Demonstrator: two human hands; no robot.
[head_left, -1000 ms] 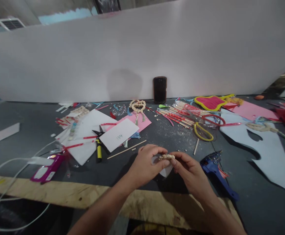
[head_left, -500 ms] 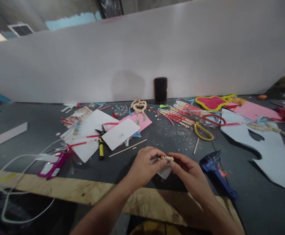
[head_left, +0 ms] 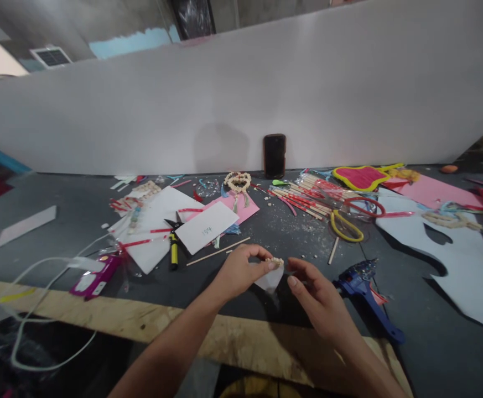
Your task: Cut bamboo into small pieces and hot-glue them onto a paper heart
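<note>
Near the table's front edge, my left hand pinches a small white piece with a row of pale beads along its top. My right hand is just to the right of that piece, a small gap away, with thumb and fingers apart and nothing seen between them. A blue glue gun lies to the right of my right hand. A thin wooden stick rests on the table beyond my left hand.
Black-and-yellow pliers and a white card lie left of centre. A phone leans on the white panel. Striped sticks, yellow-handled scissors and a cut white sheet lie rightward. A purple device with white cables is leftward.
My right hand has let go of the beaded white piece and moved slightly right, its fingers opening. The piece stays in my left hand. The view has shifted a little.
</note>
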